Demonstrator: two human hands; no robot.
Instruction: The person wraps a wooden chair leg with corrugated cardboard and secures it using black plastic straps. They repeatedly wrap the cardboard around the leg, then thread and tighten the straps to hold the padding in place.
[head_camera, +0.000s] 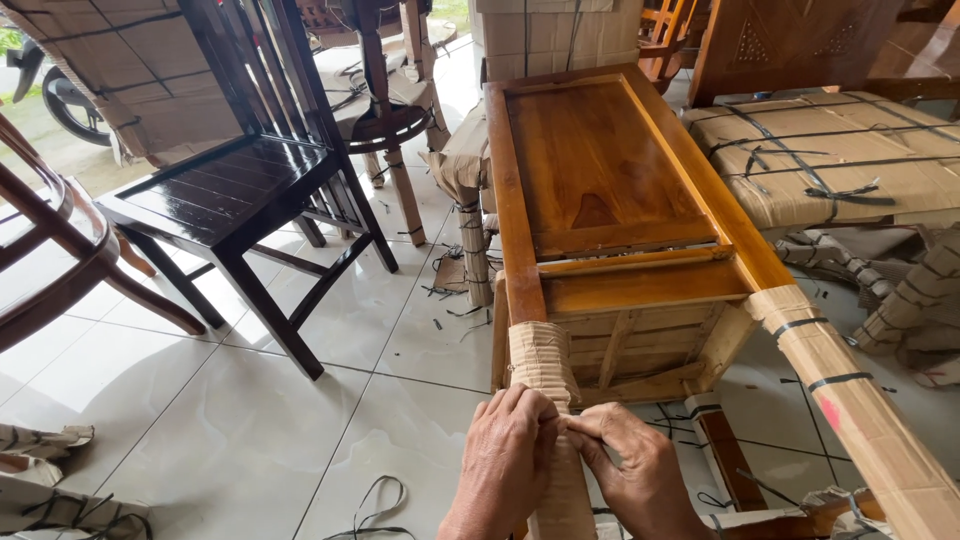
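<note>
As we look down, both hands meet on the cardboard wrap (545, 385) that sheathes the near left leg of an upturned wooden table (600, 190). Our left hand (508, 460) curls over the front of the corrugated sleeve, fingers pressed flat against it; our right hand (640, 470) pinches the edge of the cardboard between thumb and fingertips, just beside the left. The step in hand appears to be closing the wrap around the leg. We judge that the next move calls for holding the seam tight while something binds it, as black strapping bands (835, 380) already do on the wrapped leg (850, 400) to the right of our hands.

Beyond the hands, the table frame runs away from us, its varnished underside showing. Left of the hands stands a dark slatted chair (245, 190) on a pale tiled floor (250, 420). Loose black strap offcuts (375, 505) lie near our left hand. Beyond and to the right, cardboard-covered bundles (830, 150) are tied with black straps.
</note>
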